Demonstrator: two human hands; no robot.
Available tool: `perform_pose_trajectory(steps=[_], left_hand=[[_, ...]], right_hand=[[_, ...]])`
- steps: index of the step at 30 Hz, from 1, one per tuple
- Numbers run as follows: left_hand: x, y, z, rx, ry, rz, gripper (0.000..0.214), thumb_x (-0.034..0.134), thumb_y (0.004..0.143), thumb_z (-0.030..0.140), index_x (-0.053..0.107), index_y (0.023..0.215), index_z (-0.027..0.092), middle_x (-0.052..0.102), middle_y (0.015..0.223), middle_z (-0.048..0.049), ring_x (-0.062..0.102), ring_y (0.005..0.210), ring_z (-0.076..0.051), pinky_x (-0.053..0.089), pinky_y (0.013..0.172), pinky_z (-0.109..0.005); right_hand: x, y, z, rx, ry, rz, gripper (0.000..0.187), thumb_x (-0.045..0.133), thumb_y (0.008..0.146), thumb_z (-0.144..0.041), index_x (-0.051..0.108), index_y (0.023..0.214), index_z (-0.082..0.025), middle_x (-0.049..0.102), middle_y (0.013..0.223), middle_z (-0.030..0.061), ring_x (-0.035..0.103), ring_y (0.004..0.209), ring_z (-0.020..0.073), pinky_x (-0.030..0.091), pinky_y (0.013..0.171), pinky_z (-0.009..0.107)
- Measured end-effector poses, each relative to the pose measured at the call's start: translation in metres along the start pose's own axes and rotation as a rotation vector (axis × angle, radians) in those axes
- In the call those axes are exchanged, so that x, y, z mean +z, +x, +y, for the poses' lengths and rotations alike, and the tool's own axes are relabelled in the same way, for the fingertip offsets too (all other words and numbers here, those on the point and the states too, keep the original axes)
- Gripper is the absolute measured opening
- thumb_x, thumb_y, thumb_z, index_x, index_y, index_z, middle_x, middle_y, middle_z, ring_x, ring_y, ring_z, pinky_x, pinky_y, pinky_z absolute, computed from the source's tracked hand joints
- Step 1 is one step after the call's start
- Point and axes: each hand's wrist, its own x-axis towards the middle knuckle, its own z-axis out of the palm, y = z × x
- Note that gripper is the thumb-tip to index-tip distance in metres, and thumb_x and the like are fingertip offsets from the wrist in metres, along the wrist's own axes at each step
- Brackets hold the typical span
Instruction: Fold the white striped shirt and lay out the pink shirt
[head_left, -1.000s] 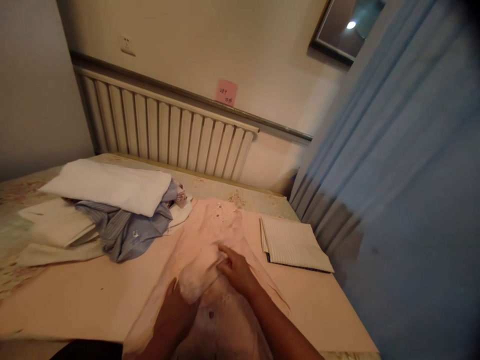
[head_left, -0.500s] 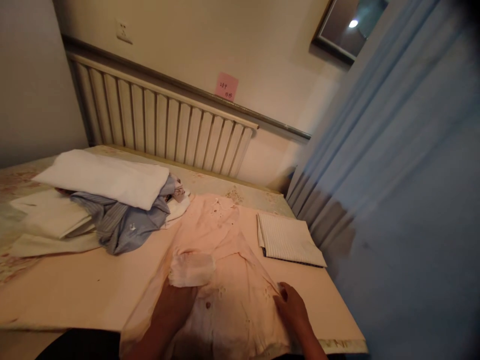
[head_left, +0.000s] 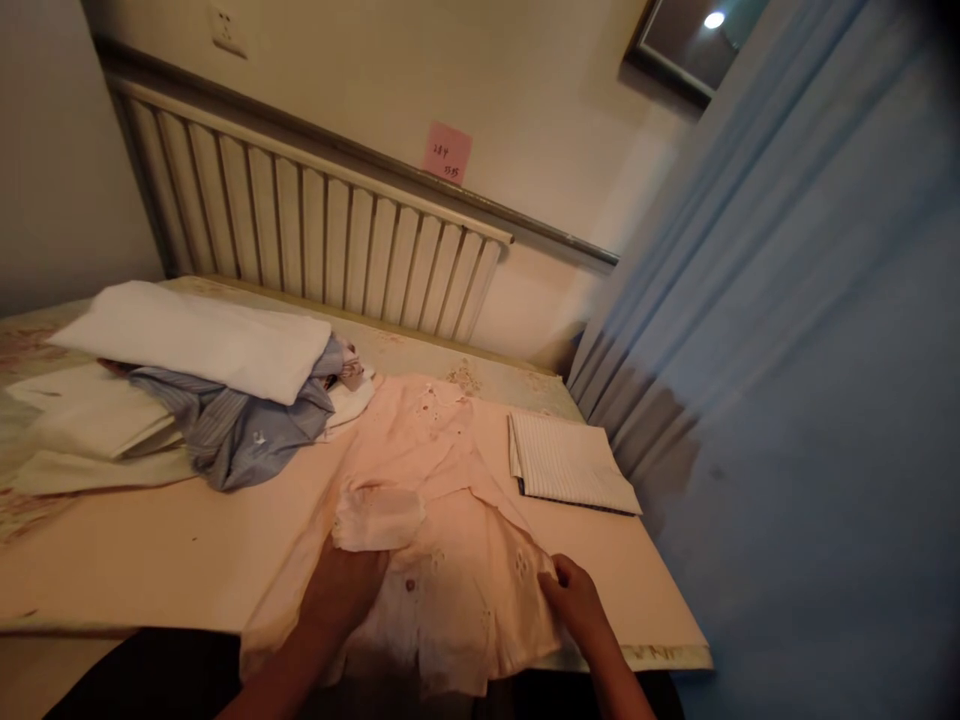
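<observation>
A pale pink embroidered garment (head_left: 442, 500) lies spread on the table, its hem hanging over the near edge. My left hand (head_left: 341, 590) rests flat on its left side, just below a folded-over white lacy sleeve (head_left: 379, 517). My right hand (head_left: 574, 598) pinches the garment's right edge near the table's front, fingers closed on the cloth.
A folded striped cloth (head_left: 570, 465) lies right of the garment. At the left sits a heap: a white folded sheet (head_left: 195, 340), a blue-grey striped shirt (head_left: 240, 430) and cream cloths. A slatted radiator cover (head_left: 315, 235) runs behind. A blue curtain (head_left: 787, 330) hangs at the right.
My right hand left the sleeve at the garment's middle and moved to its right edge, taking hold there. The left hand stayed on the garment. The view shifted slightly downward.
</observation>
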Motion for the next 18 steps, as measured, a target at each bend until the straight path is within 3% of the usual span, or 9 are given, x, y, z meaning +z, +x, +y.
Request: perform_pose_trajectory(steps=[8,12,18], left_hand=[[0.002,0.001,-0.001,-0.037,-0.030,0.002,0.051,0.041,0.090,0.035,0.046,0.137,0.017,0.045,0.144,-0.0113,0.035,0.136,-0.030,0.027,0.113,-0.051],[0.004,0.001,-0.002,-0.032,-0.032,-0.049,0.052,0.040,0.090,0.033,0.041,0.141,0.018,0.037,0.150,-0.0096,0.027,0.140,-0.029,0.024,0.114,-0.050],[0.002,0.002,0.001,-0.141,-0.140,-0.012,0.056,0.044,0.090,0.037,0.038,0.143,0.020,0.033,0.152,-0.0078,0.023,0.142,-0.027,0.020,0.117,-0.044]], right_hand=[[0.020,-0.018,-0.056,-0.067,0.080,-0.130,0.014,0.046,0.073,-0.031,0.050,0.066,-0.020,0.042,0.060,-0.0053,0.039,0.060,0.0118,0.028,0.055,0.023],[0.046,-0.026,-0.066,-0.096,0.090,-0.184,0.009,0.047,0.073,-0.023,0.053,0.068,-0.019,0.047,0.060,-0.0054,0.039,0.059,0.0107,0.028,0.055,0.022],[0.080,-0.035,-0.073,-0.169,-0.017,-0.269,0.009,0.050,0.073,-0.016,0.058,0.074,-0.019,0.056,0.065,-0.0033,0.048,0.063,0.0115,0.030,0.057,0.021]])
